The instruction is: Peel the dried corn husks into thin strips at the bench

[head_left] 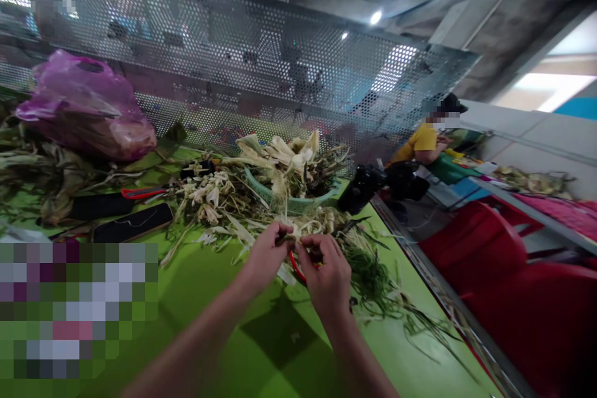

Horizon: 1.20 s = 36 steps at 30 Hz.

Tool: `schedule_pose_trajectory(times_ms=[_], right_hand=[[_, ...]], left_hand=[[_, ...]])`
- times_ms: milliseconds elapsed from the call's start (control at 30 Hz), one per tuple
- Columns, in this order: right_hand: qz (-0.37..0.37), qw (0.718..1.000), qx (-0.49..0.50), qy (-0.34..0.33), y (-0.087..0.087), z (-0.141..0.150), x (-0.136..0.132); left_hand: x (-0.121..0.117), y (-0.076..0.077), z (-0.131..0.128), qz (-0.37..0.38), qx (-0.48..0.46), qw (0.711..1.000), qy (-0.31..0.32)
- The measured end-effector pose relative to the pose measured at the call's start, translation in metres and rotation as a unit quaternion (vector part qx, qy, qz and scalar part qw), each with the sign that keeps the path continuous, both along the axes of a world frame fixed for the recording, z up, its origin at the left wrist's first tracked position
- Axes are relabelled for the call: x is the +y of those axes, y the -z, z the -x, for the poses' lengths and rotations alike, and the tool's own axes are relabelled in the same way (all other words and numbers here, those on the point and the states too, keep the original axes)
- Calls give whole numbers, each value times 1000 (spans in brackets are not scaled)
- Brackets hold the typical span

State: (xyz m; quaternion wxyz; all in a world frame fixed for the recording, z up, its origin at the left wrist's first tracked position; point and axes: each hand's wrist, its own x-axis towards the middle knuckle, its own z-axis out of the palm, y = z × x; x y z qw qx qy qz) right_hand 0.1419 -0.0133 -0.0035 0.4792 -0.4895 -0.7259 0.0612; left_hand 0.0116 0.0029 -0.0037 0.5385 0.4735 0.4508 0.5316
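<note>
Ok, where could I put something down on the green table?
Bare green tabletop shows left of the left forearm, between both forearms, and right of the right forearm below the green strands. It's crowded around the left hand and right hand, and farther back: purple bag, dried leaves, basket. The pixelated lower-left corner can't be judged.

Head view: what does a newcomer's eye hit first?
Likely the shiny purple plastic bag on the left. Next, the teal basket heaped with pale dry leaves, on the green table just beyond the left hand and right hand. Then the red chairs, lower right.
</note>
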Motion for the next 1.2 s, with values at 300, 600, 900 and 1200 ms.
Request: schedule_pose_trajectory(times_ms=[300, 600, 900, 1200], right_hand=[[-18, 998, -8, -52, -5, 2, -2], [-59, 995, 64, -56, -7, 0, -9], [-1, 993, 109, -53, 1, 3, -12], [30, 990, 111, -84, -2, 1, -6]], left_hand=[[1, 4, 0, 52, -82, 995, -5], [-3, 5, 1, 13, -76, 997, 13], [-3, 10, -1, -79, -27, 996, 30], [-10, -1, -3, -17, -52, 991, 126]])
